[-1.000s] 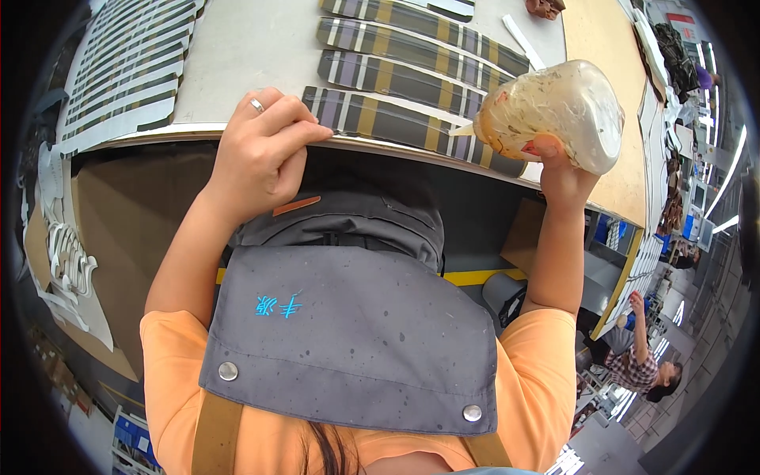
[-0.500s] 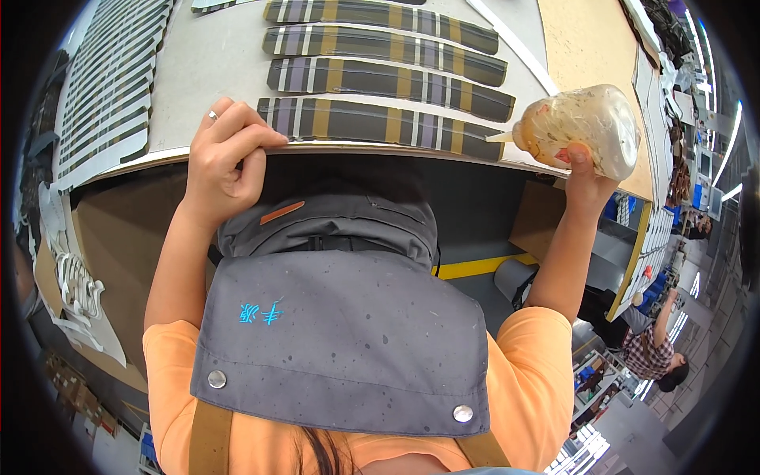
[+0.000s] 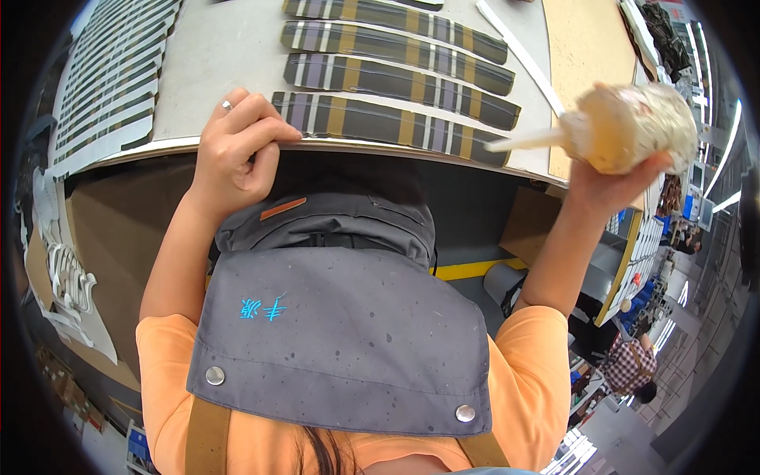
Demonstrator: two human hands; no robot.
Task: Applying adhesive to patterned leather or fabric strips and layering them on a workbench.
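Observation:
My right hand [image 3: 606, 190] is wrapped round a cloudy plastic squeeze bottle [image 3: 633, 131], smeared with yellowish residue. Tilted on its side, the bottle points its long pale nozzle leftward, the tip by the right end of the nearest plaid strip [image 3: 372, 123]. That strip, dark with tan, white and purple bands, lies along the table's front edge. At its left end my left hand [image 3: 241, 146] is closed, curled, with the index fingertip pressed on the strip's corner. Behind it lie several similar plaid strips [image 3: 404, 83], roughly parallel. Whether glue leaves the nozzle cannot be seen.
A large overlapping stack of striped strips [image 3: 111, 87] covers the left of the white tabletop [image 3: 214, 47]. A narrow white strip [image 3: 522, 55] lies at the right, beside a tan board [image 3: 582, 47]. White curved pieces [image 3: 71, 277] hang at lower left. Another person [image 3: 629, 368] is far right.
My right hand has shifted right and tipped the bottle closer to level, its nozzle still by the strip's right end. My left hand stays on the strip's left end; the view has shifted slightly.

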